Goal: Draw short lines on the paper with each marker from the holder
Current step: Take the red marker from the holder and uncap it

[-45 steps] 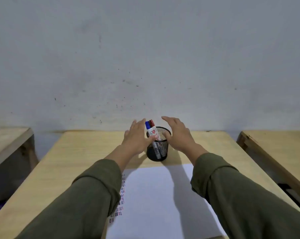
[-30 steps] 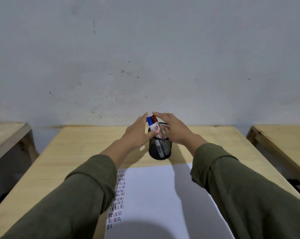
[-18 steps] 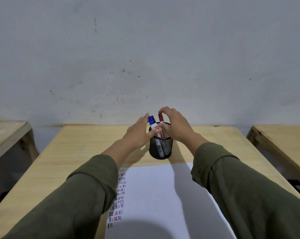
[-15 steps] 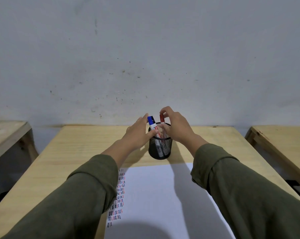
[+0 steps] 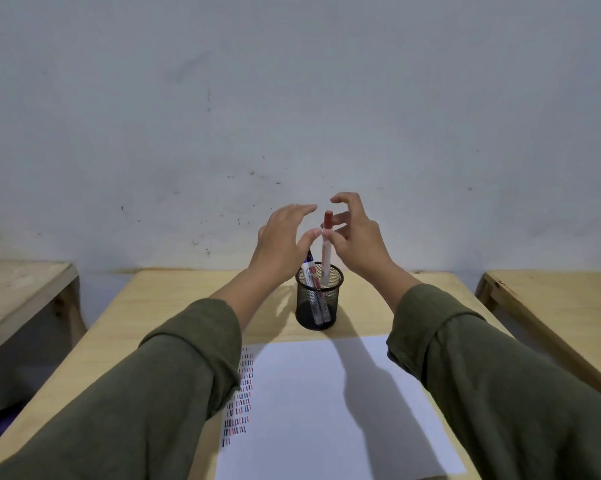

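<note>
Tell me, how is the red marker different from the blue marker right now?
The red marker has been lifted high, its red cap well above the holder; the blue marker sits low inside. The red one stands nearly straight, pinched by the right hand; the blue one leans left behind the left hand, unheld. Both have pale barrels and lower ends inside the holder.

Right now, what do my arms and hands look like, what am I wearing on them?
Both arms wear long, loose olive-green fabric sleeves with folded cuffs ending short of the wrists. The left hand and right hand are bare: no gloves, and no rings, watch or markings that I can see.
</note>
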A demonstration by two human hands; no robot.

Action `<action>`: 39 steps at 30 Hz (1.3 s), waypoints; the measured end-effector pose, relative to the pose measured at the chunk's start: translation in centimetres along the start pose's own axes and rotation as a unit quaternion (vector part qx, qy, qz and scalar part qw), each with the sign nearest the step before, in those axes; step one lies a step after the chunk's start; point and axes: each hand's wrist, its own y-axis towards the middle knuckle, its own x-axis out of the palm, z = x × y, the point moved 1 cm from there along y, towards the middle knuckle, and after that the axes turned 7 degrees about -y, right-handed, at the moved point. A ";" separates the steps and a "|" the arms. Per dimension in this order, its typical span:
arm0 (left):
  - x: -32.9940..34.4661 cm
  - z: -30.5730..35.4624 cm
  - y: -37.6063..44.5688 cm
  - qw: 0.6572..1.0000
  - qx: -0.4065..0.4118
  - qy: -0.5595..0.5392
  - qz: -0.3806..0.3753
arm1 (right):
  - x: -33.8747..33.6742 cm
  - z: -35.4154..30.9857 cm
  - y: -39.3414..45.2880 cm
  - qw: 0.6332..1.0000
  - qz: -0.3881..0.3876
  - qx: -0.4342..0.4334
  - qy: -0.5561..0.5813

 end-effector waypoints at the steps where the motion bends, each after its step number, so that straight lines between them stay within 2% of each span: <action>1: -0.2 0.9 0.0 1.000 0.012 -0.005 0.011 | -0.2 -0.5 -0.2 1.000 0.001 -0.010 0.000; 4: -0.7 3.1 -0.7 0.999 0.034 -0.007 0.033 | -0.8 -1.7 -1.5 0.999 0.004 -0.038 -0.007; 7: -1.1 4.2 -1.8 0.999 0.023 -0.021 0.044 | -1.2 -2.5 -2.9 0.999 0.000 -0.039 0.001; 11: -2.3 5.3 -3.3 0.988 -0.049 -0.133 0.053 | -1.5 -3.5 -4.8 0.999 -0.009 -0.033 -0.002; 15: -3.2 5.5 -4.4 0.961 -0.124 -0.229 0.097 | -1.6 -3.9 -5.9 1.000 -0.029 0.000 -0.005; 19: -4.2 4.3 -4.7 0.911 -0.198 -0.316 0.176 | -2.2 -4.0 -6.6 0.998 -0.049 0.032 0.013; 24: -4.6 2.5 -5.2 0.873 -0.256 -0.359 0.207 | -2.5 -4.5 -6.6 0.986 -0.024 0.077 0.146; 27: -4.1 2.0 -5.3 0.848 -0.283 -0.407 0.186 | -2.5 -4.9 -6.6 0.955 -0.016 0.105 0.277; 30: -3.5 2.1 -5.4 0.852 -0.275 -0.425 0.135 | -2.3 -4.9 -6.5 0.926 -0.029 0.123 0.357; 33: -2.8 3.0 -5.4 0.849 -0.259 -0.453 0.081 | -1.5 -4.9 -6.3 0.910 -0.050 0.130 0.389; 39: -1.9 3.9 -4.9 0.787 -0.291 -0.538 0.081 | -0.6 -4.1 -5.9 0.896 -0.053 0.125 0.422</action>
